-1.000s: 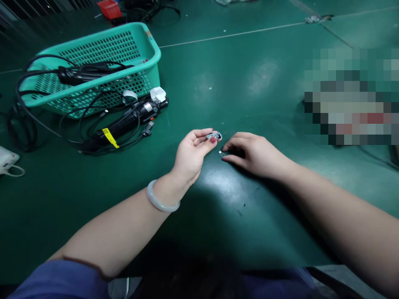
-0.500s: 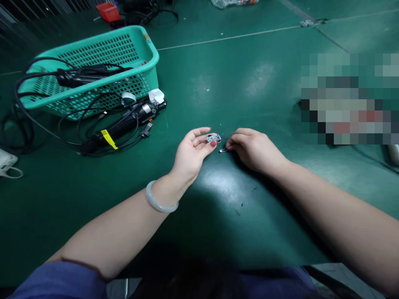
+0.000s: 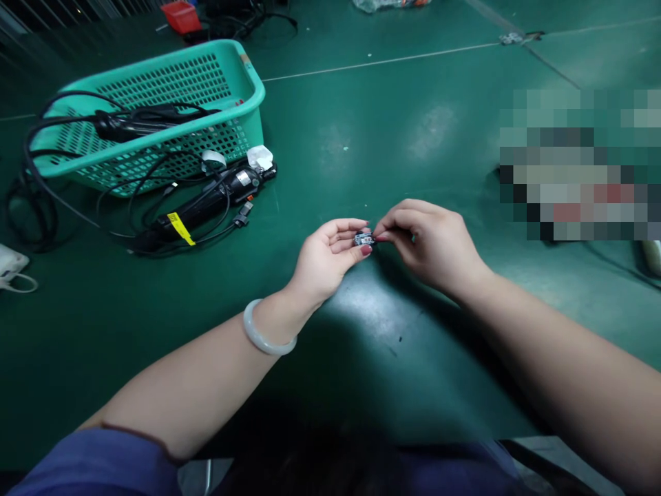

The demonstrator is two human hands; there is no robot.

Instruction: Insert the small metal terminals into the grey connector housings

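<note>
My left hand [image 3: 325,258] is curled palm up above the green table [image 3: 361,138], pinching a small grey electronic part [image 3: 363,239] between thumb and fingers. My right hand [image 3: 431,244] is closed in a pinch right against that part from the right side, its fingertips touching it. What the right fingers hold, if anything, is hidden between them. A pale bangle [image 3: 266,331] circles my left wrist.
A teal plastic basket [image 3: 248,103] with black cables stands at the back left. In front of it lies a black handheld power tool [image 3: 206,200] with a yellow label and tangled cords. A white object [image 3: 10,265] sits at the left edge. A red bin [image 3: 180,15] is far back.
My right hand lifted off the table, where it was at a tiny metal piece, and came to the part in my left hand. My left hand shifted slightly right and down.
</note>
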